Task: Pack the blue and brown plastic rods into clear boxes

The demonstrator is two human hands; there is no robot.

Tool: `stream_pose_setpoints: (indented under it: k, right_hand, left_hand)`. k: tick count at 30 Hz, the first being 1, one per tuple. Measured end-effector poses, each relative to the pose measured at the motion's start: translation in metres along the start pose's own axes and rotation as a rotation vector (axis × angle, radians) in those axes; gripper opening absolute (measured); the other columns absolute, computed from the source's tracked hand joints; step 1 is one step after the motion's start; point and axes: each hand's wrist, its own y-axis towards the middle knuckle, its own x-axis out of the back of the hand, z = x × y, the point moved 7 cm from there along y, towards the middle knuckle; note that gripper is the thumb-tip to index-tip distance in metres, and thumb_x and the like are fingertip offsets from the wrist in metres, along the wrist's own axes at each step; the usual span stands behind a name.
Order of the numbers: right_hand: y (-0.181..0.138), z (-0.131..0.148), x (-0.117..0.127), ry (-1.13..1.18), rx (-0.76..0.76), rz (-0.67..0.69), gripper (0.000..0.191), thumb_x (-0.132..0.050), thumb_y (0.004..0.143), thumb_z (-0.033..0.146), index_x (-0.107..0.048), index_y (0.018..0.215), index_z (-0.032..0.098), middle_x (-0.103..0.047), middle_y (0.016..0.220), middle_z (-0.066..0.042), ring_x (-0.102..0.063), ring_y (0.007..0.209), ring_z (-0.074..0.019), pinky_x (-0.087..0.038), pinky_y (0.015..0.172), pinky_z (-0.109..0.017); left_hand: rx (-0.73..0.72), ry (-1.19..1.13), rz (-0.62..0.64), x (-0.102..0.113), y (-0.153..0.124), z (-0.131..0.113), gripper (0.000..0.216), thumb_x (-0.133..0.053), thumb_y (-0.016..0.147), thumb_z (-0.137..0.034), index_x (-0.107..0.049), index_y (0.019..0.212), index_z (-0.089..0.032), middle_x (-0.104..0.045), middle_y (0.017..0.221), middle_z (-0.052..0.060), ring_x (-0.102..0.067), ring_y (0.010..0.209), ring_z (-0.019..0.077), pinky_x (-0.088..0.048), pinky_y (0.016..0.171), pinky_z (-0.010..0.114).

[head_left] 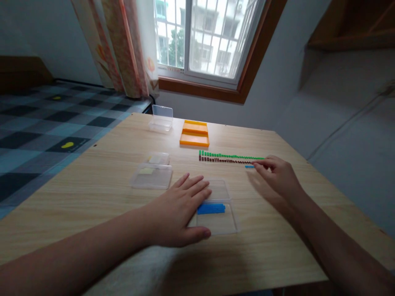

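My left hand (179, 209) lies flat with fingers stretched, resting on the left side of a clear plastic box (220, 222) that holds a bundle of blue sticks (211, 209). My right hand (276, 174) is pinched at the fingertips on a small blue stick (249, 166), setting it on the table just under two rows of small pieces: a green row (234, 156) above a dark brown row (225, 160). Both rows run left to right across the wooden table (101, 193).
A clear box (152, 176) with a yellowish piece and a smaller clear lid (158, 158) lie left of my hand. An orange tray (194, 133) and another clear box (161, 119) stand farther back. A bed with a chequered cover (46, 123) borders the table's left edge.
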Motion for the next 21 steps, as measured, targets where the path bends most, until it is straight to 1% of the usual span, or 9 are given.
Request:
stream_pose_setpoints:
  k: [2,4,6,9,13,16,21]
  right_hand:
    - [0.005,-0.019,-0.009,-0.025,-0.052,0.018,0.029,-0.059,0.088,0.032,-0.083,0.099,0.018,-0.069,0.077,-0.007,-0.056,0.064,-0.0189,-0.041,0.060,-0.032]
    - [0.006,-0.028,-0.019,-0.039,-0.071,0.033,0.030,-0.059,0.086,0.029,-0.083,0.101,0.019,-0.070,0.077,-0.007,-0.057,0.064,-0.0193,-0.042,0.061,-0.032]
    - [0.006,-0.029,-0.028,-0.046,-0.063,0.055,0.030,-0.060,0.086,0.028,-0.083,0.102,0.020,-0.072,0.079,-0.006,-0.060,0.068,-0.0203,-0.045,0.066,-0.033]
    - [0.005,-0.025,-0.038,-0.048,-0.032,0.088,0.028,-0.060,0.086,0.026,-0.083,0.102,0.020,-0.076,0.088,-0.007,-0.065,0.078,-0.0214,-0.048,0.077,-0.034]
    - [0.006,-0.024,-0.041,-0.054,-0.023,0.100,0.026,-0.061,0.086,0.024,-0.083,0.101,0.019,-0.078,0.094,-0.008,-0.067,0.083,-0.0223,-0.050,0.082,-0.034]
    - [0.006,-0.026,-0.040,-0.054,-0.028,0.096,0.026,-0.062,0.087,0.024,-0.083,0.101,0.018,-0.079,0.095,-0.009,-0.067,0.084,-0.0224,-0.050,0.082,-0.034]
    - [0.005,-0.029,-0.035,-0.061,-0.053,0.071,0.031,-0.060,0.084,0.023,-0.082,0.106,0.020,-0.077,0.087,-0.007,-0.065,0.077,-0.0210,-0.049,0.078,-0.033]
  left_hand:
    - [0.003,0.003,0.009,0.000,0.000,0.000,0.085,-0.063,0.089,-0.067,-0.047,0.152,-0.012,-0.039,0.163,0.022,-0.030,0.153,0.0434,-0.017,0.125,0.066]
    - [-0.002,0.000,0.000,0.002,0.000,0.000,0.084,-0.063,0.089,-0.067,-0.048,0.152,-0.012,-0.040,0.162,0.022,-0.031,0.153,0.0437,-0.018,0.124,0.066]
    - [-0.003,-0.002,-0.006,0.003,0.000,0.000,0.084,-0.063,0.089,-0.066,-0.048,0.151,-0.012,-0.040,0.162,0.022,-0.031,0.153,0.0437,-0.018,0.124,0.066]
    - [-0.004,0.005,-0.002,0.003,0.000,0.000,0.084,-0.063,0.089,-0.066,-0.047,0.152,-0.012,-0.040,0.162,0.021,-0.031,0.153,0.0435,-0.018,0.124,0.066]
    - [-0.007,0.017,0.007,0.002,0.000,0.000,0.085,-0.061,0.090,-0.068,-0.047,0.153,-0.013,-0.040,0.163,0.021,-0.031,0.153,0.0431,-0.018,0.124,0.065]
    - [0.001,0.016,0.018,0.002,0.001,0.001,0.085,-0.061,0.090,-0.068,-0.046,0.153,-0.012,-0.039,0.163,0.021,-0.031,0.153,0.0431,-0.019,0.124,0.066]
    - [0.005,0.002,0.024,0.004,0.001,0.001,0.085,-0.064,0.089,-0.066,-0.047,0.152,-0.012,-0.040,0.163,0.021,-0.031,0.153,0.0441,-0.018,0.124,0.067]
